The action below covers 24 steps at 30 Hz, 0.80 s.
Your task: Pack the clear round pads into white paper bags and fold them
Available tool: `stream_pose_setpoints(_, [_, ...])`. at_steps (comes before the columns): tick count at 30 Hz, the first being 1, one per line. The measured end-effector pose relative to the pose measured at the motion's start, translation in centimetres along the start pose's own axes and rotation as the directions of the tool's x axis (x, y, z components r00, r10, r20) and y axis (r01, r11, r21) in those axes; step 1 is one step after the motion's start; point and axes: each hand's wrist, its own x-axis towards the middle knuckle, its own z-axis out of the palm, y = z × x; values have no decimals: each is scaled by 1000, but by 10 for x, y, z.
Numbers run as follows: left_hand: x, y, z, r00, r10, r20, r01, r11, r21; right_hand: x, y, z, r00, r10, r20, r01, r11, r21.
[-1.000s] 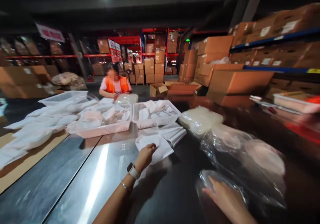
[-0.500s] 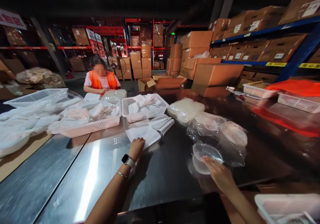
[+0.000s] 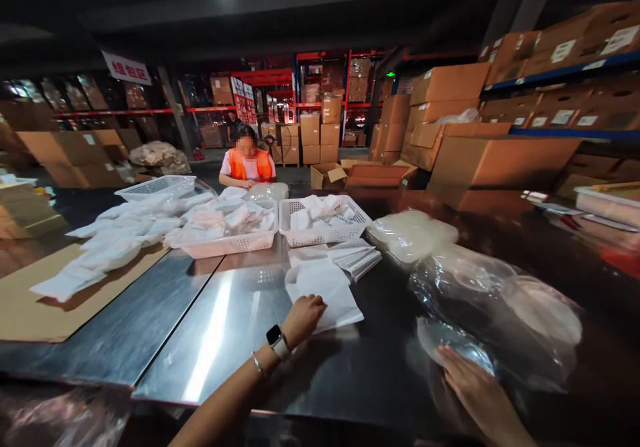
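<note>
The left hand (image 3: 304, 315), with a smartwatch (image 3: 277, 340) and a thin bracelet on its wrist, rests on the near edge of a white paper bag (image 3: 324, 290) that lies flat on the steel table (image 3: 210, 327); the fingers curl down onto the paper, pinching or pressing its edge, though which of the two cannot be told. The right hand (image 3: 473, 388) lies flat and open, fingers spread, on a clear plastic lid (image 3: 453, 344) just ahead of it, with nothing clenched.

Beyond the right hand's fingertips sits a big clear plastic bag (image 3: 500, 314) holding more clear lids or bowls, and past that a bundle of whitish stacked pieces (image 3: 413, 234) wrapped in film. Just beyond the left hand is a fanned stack of more white paper bags (image 3: 357, 257), and behind it a white perforated basket (image 3: 325, 222) filled with white packets. To the left of that hand stands a pinkish basket (image 3: 227, 234), with loose white bags (image 3: 110, 247) spread over a cardboard sheet (image 3: 45, 300). Across the table a person in an orange vest (image 3: 247, 164) works at their own pile.

The step in hand looks like pairing one paper bag with one clear lid: each hand is on its piece but neither is lifted. The next move would call for a firm pinch on the bag's mouth to open it, and a grip on the slippery lid's rim to separate it from the film.
</note>
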Motion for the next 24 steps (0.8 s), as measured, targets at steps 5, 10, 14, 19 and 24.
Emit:
stream_pose_setpoints(5, [-3, 7, 17, 999, 47, 7, -47, 998, -49, 63, -39, -2, 1000, 23, -17, -15, 939, 344])
stream_pose_setpoints(10, [-2, 3, 25, 998, 30, -51, -35, 993, -109, 137, -117, 17, 927, -346, -143, 333, 588, 737])
stream_pose_setpoints(14, [-5, 0, 27, 994, -16, -105, 0, 989, -147, 164, -132, 45, 902, -402, -157, 379, 566, 732])
stream_pose_setpoints(19, [-6, 3, 30, 989, -13, -144, -18, 978, -209, 172, -105, 66, 915, -373, -152, 393, 741, 545])
stream_pose_setpoints(24, [-3, 13, 27, 987, -35, -156, -1, 973, -229, 180, -114, 75, 965, -256, -60, 263, 948, 181])
